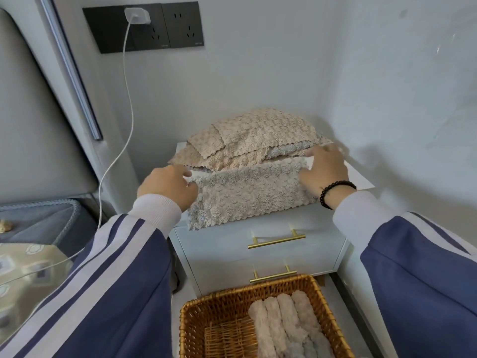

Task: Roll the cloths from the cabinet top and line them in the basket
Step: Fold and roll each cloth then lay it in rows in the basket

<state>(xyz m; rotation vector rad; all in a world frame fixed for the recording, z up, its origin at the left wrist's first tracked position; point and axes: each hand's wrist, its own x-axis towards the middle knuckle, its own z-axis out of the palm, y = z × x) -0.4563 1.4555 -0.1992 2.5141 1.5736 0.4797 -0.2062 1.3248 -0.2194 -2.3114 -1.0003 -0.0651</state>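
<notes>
The small marks on the wall sockets [152,27] are unreadable.

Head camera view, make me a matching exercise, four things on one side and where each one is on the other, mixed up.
Things:
1. rolled cloths
2. grey cloth
3. charger
4. bead bracelet

Places:
A. plugged into the wall socket
B. on the right wrist
C. in the wicker basket
D. held by both hands at the cabinet top's front edge

Pairs: 1-C, 2-D, 3-A, 4-B

Grey cloth [247,192] overhanging cabinet top [358,180] (half-folded)
</notes>
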